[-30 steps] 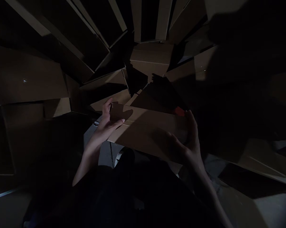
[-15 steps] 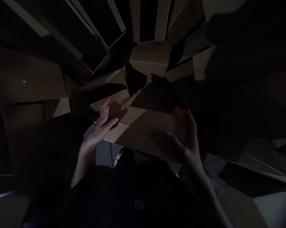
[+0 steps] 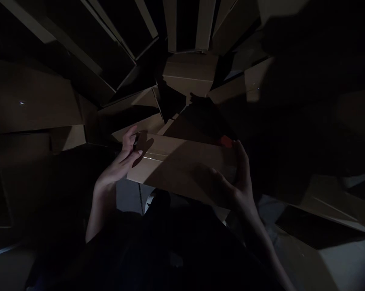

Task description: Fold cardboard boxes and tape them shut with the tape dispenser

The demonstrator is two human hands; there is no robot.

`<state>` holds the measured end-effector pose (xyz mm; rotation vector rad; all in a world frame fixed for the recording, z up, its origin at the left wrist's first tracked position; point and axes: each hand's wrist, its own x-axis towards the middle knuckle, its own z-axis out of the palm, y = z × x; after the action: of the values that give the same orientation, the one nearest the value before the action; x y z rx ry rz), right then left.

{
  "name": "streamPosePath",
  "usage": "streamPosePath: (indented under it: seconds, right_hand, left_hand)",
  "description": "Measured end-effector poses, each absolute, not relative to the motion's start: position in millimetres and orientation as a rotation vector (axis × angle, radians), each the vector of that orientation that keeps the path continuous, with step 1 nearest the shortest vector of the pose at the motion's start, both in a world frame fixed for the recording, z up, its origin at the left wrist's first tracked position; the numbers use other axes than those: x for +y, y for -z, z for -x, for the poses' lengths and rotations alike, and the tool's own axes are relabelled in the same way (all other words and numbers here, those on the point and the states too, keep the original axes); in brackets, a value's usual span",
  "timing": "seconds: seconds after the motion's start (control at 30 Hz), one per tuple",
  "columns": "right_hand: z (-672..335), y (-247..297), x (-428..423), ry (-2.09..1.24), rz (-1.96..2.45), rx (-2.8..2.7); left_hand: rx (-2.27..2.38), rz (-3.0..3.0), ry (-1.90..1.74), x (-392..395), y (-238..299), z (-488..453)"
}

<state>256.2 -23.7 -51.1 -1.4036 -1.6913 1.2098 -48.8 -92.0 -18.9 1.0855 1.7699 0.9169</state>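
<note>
A closed cardboard box (image 3: 176,165), with a strip of shiny tape across its left part, is held in front of my body. At its left end, my left hand (image 3: 121,157) has the thumb at the top face and the fingers curled by the end. My right hand (image 3: 238,176) grips the other end, thumb over the top and fingers along the far side. Beside the right fingertips, at the box's far edge, a small red piece (image 3: 226,141) shows; its kind is too dark to make out. Shadow hides much of the box's right half.
Open cardboard boxes (image 3: 136,113) lie just beyond the held one, with another carton (image 3: 191,76) behind them. Larger cartons (image 3: 33,101) stack up on the left. An open box (image 3: 321,226) lies at lower right. Grey floor (image 3: 127,194) shows below; much is dark.
My left hand has shifted slightly left, its thumb now nearer the box's left edge. The view has moved a little; the box and right hand stay nearly the same.
</note>
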Motion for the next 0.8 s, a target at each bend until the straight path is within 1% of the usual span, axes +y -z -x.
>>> streamPosePath:
  seconds: [0.37, 0.57, 0.73, 0.8]
  right_hand:
    - [-255, 49, -24, -1.246, 1.432, -1.679]
    - [-254, 49, -22, -1.249, 1.438, -1.663]
    - [-253, 54, -25, -1.266, 1.547, -1.564]
    - [-256, 54, -26, -1.384, 1.619, -1.450]
  left_hand:
    - [1.769, -1.115, -0.966, -94, 24, 56]
    - [1.794, -0.882, -1.085, -91, 30, 53]
    - [1.834, -0.604, -0.919, -101, 29, 43]
    - [1.815, -0.551, -0.855, -106, 29, 45]
